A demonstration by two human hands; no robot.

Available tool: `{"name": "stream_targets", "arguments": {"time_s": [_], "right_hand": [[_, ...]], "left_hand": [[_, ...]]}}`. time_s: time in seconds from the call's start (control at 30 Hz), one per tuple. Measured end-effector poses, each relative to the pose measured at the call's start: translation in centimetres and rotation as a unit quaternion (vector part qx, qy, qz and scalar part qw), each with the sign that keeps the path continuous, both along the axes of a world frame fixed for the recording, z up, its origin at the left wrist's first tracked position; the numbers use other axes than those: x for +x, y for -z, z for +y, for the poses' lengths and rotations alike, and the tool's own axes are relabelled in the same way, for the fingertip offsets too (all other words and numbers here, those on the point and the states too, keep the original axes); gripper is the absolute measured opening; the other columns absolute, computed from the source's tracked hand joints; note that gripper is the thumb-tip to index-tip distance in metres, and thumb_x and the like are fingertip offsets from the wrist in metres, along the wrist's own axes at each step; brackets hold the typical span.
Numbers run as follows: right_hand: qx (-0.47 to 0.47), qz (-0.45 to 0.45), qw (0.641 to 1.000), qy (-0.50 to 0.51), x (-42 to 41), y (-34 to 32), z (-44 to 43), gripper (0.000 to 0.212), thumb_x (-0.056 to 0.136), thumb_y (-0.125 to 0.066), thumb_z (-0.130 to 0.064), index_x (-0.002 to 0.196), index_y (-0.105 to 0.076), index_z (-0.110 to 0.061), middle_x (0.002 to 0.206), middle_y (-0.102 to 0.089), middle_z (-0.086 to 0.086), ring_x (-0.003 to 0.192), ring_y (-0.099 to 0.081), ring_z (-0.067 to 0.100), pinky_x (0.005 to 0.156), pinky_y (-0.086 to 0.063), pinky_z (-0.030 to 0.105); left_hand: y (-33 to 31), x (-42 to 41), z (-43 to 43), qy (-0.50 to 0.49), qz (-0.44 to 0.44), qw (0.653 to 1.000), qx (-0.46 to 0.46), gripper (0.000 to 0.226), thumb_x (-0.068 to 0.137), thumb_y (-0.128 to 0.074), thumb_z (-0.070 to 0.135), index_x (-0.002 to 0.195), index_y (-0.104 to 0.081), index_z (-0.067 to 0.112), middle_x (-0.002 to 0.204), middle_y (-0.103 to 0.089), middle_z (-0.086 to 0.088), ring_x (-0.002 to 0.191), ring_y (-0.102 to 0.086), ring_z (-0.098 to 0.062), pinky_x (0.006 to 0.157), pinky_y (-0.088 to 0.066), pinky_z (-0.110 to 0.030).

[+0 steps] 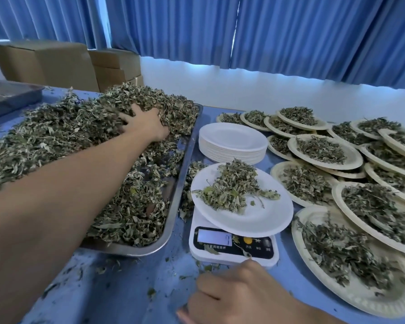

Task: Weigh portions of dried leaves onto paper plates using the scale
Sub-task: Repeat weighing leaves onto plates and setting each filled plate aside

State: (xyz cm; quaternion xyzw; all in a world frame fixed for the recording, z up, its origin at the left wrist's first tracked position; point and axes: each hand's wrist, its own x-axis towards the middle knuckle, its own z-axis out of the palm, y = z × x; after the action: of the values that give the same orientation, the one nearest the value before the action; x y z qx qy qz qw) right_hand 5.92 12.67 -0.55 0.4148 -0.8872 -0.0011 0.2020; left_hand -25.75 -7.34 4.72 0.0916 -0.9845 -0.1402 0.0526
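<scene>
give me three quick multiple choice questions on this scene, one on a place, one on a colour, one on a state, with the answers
1. Where is the stack of empty plates?
A) just behind the scale
B) on the floor
C) on a chair

2. What colour are the curtains?
A) red
B) blue
C) grey

3. The plate on the scale is:
A) empty
B) upside down
C) holding a heap of dried leaves

Answers:
1 A, the stack sits directly past the scale.
2 B, blue folds fill the background.
3 C, leaves are piled on its far half.
</scene>
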Motion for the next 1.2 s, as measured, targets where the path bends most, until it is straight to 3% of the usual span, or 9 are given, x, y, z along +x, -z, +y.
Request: {"name": "stream_targets", "arguments": {"time_s": [0.13,0.27,0.47,0.67,0.77,0.87,0.93,1.07,1.2], "right_hand": [[0.002,-0.018,0.998,0.057,-0.1,0.4,0.0,0.044,0.096,-0.059,-0.051,0.06,-0.042,-0.032,0.058,-0.035,-0.01,0.054,-0.034,0.004,0.057,-0.022,0.01],[0.023,0.002,0.997,0.068,-0.2,0.2,-0.2,0.048,0.095,-0.058,-0.053,0.054,-0.046,-0.031,0.054,-0.038,-0.008,0.048,-0.038,0.006,0.051,-0.026,0.015],[-0.004,-0.043,0.999,-0.006,-0.1,0.1,0.2,0.046,0.107,-0.046,-0.04,0.063,-0.041,-0.026,0.061,-0.032,-0.005,0.047,-0.034,0.013,0.045,-0.029,0.027],[-0.063,-0.085,0.994,-0.007,0.1,0.5,0.2,0.045,0.104,-0.051,-0.036,0.061,-0.049,-0.022,0.06,-0.037,-0.006,0.048,-0.038,0.017,0.045,-0.041,0.034],[-0.126,-0.094,0.987,-0.038,0.2,-0.9,0.5,0.044,0.104,-0.057,-0.032,0.062,-0.046,-0.024,0.063,-0.029,-0.009,0.05,-0.033,0.013,0.047,-0.035,0.029],[-0.232,-0.065,0.969,-0.049,-0.7,-4.3,1.4,0.043,0.103,-0.056,-0.026,0.066,-0.034,-0.03,0.062,-0.026,-0.012,0.05,-0.029,0.009,0.047,-0.029,0.024],[-0.254,-0.038,0.966,0.036,-3.0,-7.5,3.1,0.047,0.102,-0.054,-0.034,0.061,-0.033,-0.027,0.052,-0.031,-0.013,0.046,-0.034,0.007,0.047,-0.032,0.022],[-0.174,-0.079,0.935,0.3,-10.4,-12.6,8.2,0.042,0.097,-0.06,-0.032,0.06,-0.059,-0.015,0.049,-0.057,-0.002,0.048,-0.052,0.013,0.05,-0.034,0.028],[-0.137,-0.204,0.886,0.393,-15.1,-12.4,12.6,0.033,0.095,-0.063,-0.022,0.066,-0.074,-0.011,0.06,-0.072,0.001,0.068,-0.071,0.023,0.062,-0.049,0.028]], "left_hand": [[2.3,-1.0,1.2,-0.029,-0.053,0.998,-0.027,0.065,0.093,-0.056,0.057,0.15,-0.038,0.031,0.164,-0.006,-0.024,0.149,-0.005,-0.051,0.115,-0.022,-0.065],[3.9,-0.9,1.3,-0.01,-0.017,0.996,-0.09,0.065,0.094,-0.045,0.062,0.149,-0.039,0.028,0.163,-0.017,-0.02,0.147,-0.015,-0.05,0.11,-0.03,-0.066],[3.6,-0.1,1.3,0.033,-0.016,0.994,-0.101,0.049,0.098,-0.044,0.054,0.14,-0.044,0.029,0.154,-0.032,-0.017,0.14,-0.026,-0.049,0.101,-0.04,-0.063],[3.1,0.6,1.6,0.078,-0.038,0.988,-0.124,0.043,0.101,-0.042,0.051,0.139,-0.041,0.03,0.154,-0.03,-0.018,0.137,-0.027,-0.052,0.099,-0.042,-0.064],[2.7,1.0,1.7,0.101,-0.059,0.983,-0.142,0.042,0.102,-0.041,0.049,0.14,-0.039,0.032,0.153,-0.031,-0.018,0.135,-0.032,-0.05,0.098,-0.043,-0.062],[1.8,1.5,2.0,0.166,-0.081,0.967,-0.174,0.049,0.101,-0.048,0.047,0.145,-0.04,0.027,0.146,-0.046,-0.014,0.124,-0.051,-0.036,0.099,-0.045,-0.05],[0.8,2.0,2.3,0.217,-0.112,0.955,-0.169,0.046,0.1,-0.053,0.04,0.142,-0.046,0.022,0.14,-0.055,-0.008,0.113,-0.059,-0.027,0.098,-0.05,-0.045],[-2.0,3.7,2.9,0.274,-0.187,0.915,-0.228,0.039,0.101,-0.053,0.038,0.134,-0.055,0.018,0.133,-0.059,-0.004,0.119,-0.057,-0.029,0.103,-0.046,-0.042],[-4.6,5.7,3.0,0.297,-0.199,0.901,-0.245,0.018,0.091,-0.069,0.039,0.098,-0.063,0.024,0.098,-0.062,0.005,0.089,-0.056,-0.02,0.078,-0.044,-0.035]]}}
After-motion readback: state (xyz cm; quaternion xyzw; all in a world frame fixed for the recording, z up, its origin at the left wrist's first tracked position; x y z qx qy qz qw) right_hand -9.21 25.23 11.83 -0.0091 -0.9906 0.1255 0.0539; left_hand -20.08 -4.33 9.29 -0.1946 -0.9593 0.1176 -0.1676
